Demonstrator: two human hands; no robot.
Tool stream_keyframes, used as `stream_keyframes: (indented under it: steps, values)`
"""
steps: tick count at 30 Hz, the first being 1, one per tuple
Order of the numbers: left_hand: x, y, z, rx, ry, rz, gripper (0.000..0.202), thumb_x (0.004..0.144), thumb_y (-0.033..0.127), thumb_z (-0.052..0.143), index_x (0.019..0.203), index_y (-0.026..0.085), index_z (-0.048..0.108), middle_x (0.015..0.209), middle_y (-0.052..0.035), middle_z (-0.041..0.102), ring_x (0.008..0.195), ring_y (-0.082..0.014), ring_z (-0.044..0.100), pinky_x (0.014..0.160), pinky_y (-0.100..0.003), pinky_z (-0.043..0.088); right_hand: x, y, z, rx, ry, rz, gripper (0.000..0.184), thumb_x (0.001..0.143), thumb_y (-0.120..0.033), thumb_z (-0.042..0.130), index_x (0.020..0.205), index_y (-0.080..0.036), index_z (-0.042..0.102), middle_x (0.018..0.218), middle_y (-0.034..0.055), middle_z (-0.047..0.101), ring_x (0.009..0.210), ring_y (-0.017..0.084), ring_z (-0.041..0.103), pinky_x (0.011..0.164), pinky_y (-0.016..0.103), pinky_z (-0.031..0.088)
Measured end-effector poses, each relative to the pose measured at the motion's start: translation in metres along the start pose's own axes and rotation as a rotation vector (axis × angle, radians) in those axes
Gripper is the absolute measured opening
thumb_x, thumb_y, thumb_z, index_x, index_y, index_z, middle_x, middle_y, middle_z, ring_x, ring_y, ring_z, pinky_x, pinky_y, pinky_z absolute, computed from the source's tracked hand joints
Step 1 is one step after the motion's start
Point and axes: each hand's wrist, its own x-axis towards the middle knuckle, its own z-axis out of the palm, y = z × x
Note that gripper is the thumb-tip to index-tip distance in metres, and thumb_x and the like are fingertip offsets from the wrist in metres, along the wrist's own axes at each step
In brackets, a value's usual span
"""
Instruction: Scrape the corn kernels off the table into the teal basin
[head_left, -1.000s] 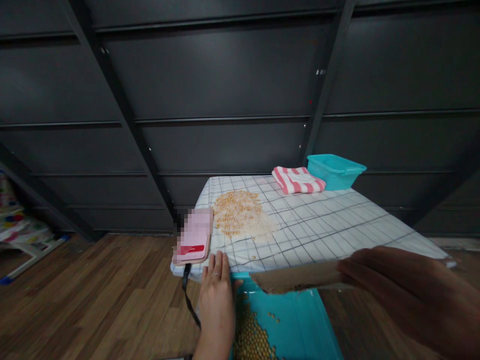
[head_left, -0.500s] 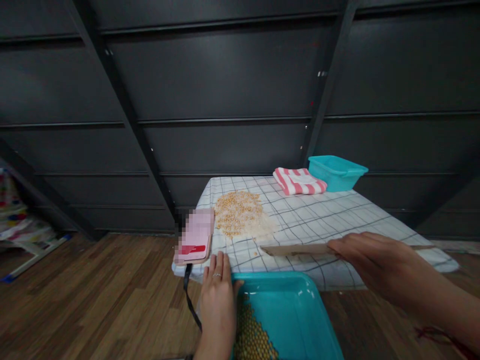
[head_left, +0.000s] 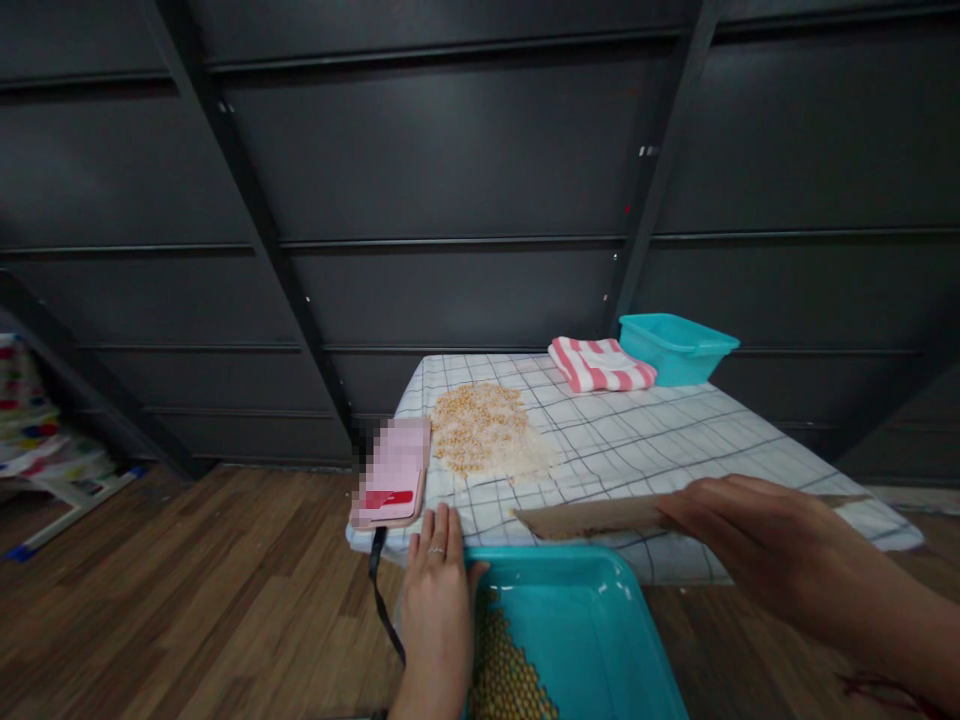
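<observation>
My left hand (head_left: 436,590) grips the left rim of a teal tray (head_left: 592,640) held below the table's front edge; yellow kernels (head_left: 506,670) lie in the tray's left part. My right hand (head_left: 757,545) is closed on a flat brown cardboard piece (head_left: 592,517), held level just above the checked tablecloth (head_left: 645,450) near the front edge. A pile of yellow kernels mixed with white grains (head_left: 484,430) lies on the cloth, beyond the cardboard's left tip.
A pink phone case (head_left: 391,485) with a black strap (head_left: 382,600) lies at the table's front left corner. A red-and-white striped towel (head_left: 600,363) and a second teal tub (head_left: 677,347) sit at the back right. Dark panelled wall behind; wooden floor around.
My right hand moved the cardboard from over the tray forward onto the table's front edge, then tilted it slightly. My left hand stayed on the tray rim.
</observation>
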Motion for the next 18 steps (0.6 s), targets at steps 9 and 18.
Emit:
stream_keyframes:
  steps: [9,18]
  values:
    - [-0.002,-0.002,0.001,-0.016,0.007,0.002,0.044,0.079,0.017,0.053,0.123,0.012,0.053,0.124,-0.0164,0.061,0.115,-0.0285,0.055,0.090,-0.046,0.051,0.010,-0.001,0.004,-0.084,0.011,-0.100,0.039,0.093,-0.022,0.028,0.067,-0.021,0.057,0.057,-0.0004,0.061,0.047,0.012,0.055,0.045,0.024,0.040]
    - [-0.003,-0.001,0.003,-0.027,0.022,-0.026,0.040,0.080,0.016,0.052,0.120,0.011,0.055,0.123,-0.0164,0.062,0.115,-0.0276,0.056,0.092,-0.044,0.051,-0.002,-0.004,-0.004,-0.096,0.029,-0.084,0.035,0.093,-0.022,0.032,0.071,-0.021,0.059,0.062,0.0006,0.065,0.051,0.012,0.059,0.045,0.023,0.045]
